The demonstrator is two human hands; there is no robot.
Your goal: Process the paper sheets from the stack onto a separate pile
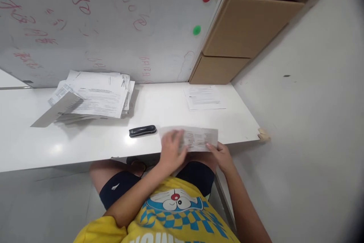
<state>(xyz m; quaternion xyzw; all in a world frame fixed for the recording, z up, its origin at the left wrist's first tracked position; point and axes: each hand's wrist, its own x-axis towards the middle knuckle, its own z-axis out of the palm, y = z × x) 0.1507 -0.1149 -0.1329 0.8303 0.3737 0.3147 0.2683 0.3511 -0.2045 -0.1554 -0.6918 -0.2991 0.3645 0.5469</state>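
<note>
A printed sheet of paper (199, 137), apparently folded, lies at the front edge of the white table. My right hand (222, 156) grips its lower right corner, thumb on top and the other fingers underneath. Over the left part of the sheet is my left hand (171, 151), its fingers spread across the paper and slightly blurred, with the thumb held apart. A black stapler (142, 130) rests on the table, left of the sheet and apart from both hands.
A thick, uneven stack of printed papers (102, 99) stands at the back left, with a sheet (57, 110) jutting out. Flat at the back right lies another paper (204, 97). Behind the table (159, 101) are a whiteboard (167, 46) and cardboard boxes (244, 27). A wall (307, 121) bounds the right.
</note>
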